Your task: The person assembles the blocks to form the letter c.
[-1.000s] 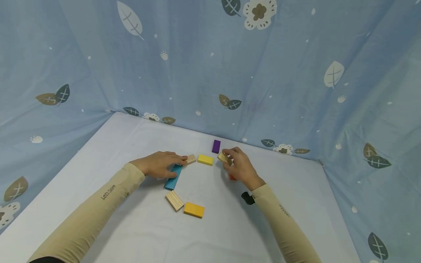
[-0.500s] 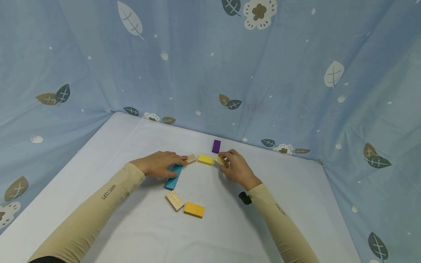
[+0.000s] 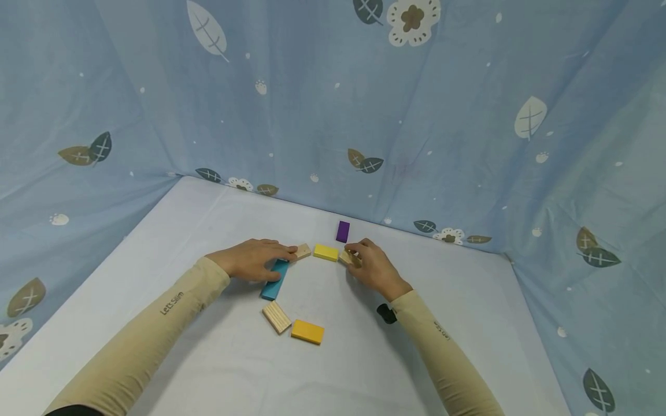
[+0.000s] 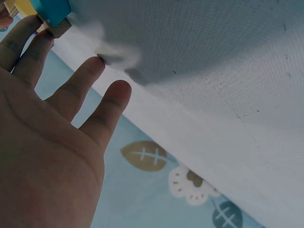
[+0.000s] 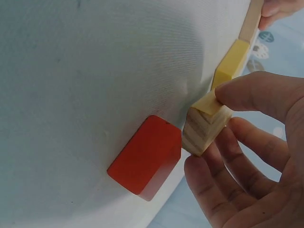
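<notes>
My left hand [image 3: 255,260] lies with its fingers extended, its fingertips on a plain wooden block [image 3: 302,252] and its thumb on a blue block [image 3: 273,286]. Its spread fingers [image 4: 88,71] show in the left wrist view. My right hand [image 3: 376,268] pinches another plain wooden block [image 5: 204,126] between thumb and fingers, at the right end of a yellow block [image 3: 326,252]. Beside that held block lies a red block [image 5: 145,156], hidden under the hand in the head view. The blocks form a curved line on the white cloth.
A purple block [image 3: 343,231] lies behind the row. Nearer the front are a striped wooden block [image 3: 277,318] and an orange-yellow block [image 3: 307,332]. A small black object [image 3: 386,314] shows at the right wrist. Patterned blue curtain [image 3: 291,115] surrounds the table's back and sides.
My right hand has moved slightly left, bringing its wooden block down to the yellow block's right end. The red block has gone from sight in the head view. My left hand stays put.
</notes>
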### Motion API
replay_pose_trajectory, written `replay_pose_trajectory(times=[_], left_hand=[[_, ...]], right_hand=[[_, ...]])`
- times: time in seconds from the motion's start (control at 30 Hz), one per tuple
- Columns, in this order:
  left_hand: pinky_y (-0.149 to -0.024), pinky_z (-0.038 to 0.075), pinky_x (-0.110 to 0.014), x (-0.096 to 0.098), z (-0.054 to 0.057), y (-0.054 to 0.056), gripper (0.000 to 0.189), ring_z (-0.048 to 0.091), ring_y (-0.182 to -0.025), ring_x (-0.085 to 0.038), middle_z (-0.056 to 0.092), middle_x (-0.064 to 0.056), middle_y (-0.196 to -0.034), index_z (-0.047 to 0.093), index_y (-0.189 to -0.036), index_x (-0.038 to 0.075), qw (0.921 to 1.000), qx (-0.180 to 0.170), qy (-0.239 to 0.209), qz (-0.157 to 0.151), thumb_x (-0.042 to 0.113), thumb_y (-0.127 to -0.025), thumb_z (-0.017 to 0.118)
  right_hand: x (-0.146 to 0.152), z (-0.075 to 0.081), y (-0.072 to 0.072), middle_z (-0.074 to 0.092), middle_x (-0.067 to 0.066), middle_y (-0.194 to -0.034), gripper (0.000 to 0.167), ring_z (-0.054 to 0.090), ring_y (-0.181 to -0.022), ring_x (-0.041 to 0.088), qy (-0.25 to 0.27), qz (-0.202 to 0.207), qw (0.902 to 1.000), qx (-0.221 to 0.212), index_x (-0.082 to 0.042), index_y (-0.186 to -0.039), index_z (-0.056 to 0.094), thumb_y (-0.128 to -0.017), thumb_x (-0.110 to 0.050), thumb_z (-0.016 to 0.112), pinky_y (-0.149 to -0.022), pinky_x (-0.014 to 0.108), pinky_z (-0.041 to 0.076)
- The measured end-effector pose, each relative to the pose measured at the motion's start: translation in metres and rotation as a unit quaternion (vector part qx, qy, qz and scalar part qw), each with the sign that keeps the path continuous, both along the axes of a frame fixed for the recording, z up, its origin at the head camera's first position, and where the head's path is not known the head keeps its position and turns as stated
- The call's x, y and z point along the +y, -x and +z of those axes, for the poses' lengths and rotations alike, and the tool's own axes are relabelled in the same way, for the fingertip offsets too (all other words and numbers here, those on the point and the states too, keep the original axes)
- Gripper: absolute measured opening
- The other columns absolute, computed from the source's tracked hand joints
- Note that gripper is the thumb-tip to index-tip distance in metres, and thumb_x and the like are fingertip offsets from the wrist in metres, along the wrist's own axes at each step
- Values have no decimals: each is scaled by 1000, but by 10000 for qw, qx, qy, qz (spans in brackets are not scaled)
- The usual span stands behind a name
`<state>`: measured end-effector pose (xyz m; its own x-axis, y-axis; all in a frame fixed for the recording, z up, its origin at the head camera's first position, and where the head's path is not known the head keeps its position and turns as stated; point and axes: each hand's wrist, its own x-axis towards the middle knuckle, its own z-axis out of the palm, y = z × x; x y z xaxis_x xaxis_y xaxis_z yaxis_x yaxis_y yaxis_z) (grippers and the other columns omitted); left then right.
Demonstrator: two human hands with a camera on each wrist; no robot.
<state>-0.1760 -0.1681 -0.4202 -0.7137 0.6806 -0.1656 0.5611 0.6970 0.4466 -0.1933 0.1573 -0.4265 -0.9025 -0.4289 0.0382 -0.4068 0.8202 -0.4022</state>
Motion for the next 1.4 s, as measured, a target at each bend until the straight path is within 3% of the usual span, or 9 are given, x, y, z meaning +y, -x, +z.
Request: replay_pose_trajectory(times=[0.3, 0.73, 1.4], left_hand=[[-118, 26, -61, 0, -2, 1, 53, 33, -146, -43, 36, 0, -162, 53, -149, 16, 10000, -8, 18, -5, 29, -99, 63], [-118, 26, -60, 2, -1, 0, 53, 33, -147, -41, 36, 1, -162, 53, -149, 16, 10000, -1, 8, 27, 29, -99, 63], [-118, 27, -61, 0, 0, 0, 53, 33, -146, -42, 36, -1, -162, 53, -149, 14, 10000, 13, 33, -4, 28, -99, 63]], right_hand=[[0, -5, 1, 63, 4, -111, 42, 62, -96, 16, -253, 59, 9996, -66, -11, -130, 69, -88, -9, 77, -85, 30, 56], [2, -10, 2, 63, 6, -110, 41, 61, -94, 16, -176, 143, 9997, 41, -9, -128, 70, -88, -5, 74, -84, 29, 55], [3, -10, -3, 62, 5, -113, 42, 62, -98, 17, -52, -34, 9998, -164, -9, -131, 68, -90, -13, 77, -84, 29, 57]])
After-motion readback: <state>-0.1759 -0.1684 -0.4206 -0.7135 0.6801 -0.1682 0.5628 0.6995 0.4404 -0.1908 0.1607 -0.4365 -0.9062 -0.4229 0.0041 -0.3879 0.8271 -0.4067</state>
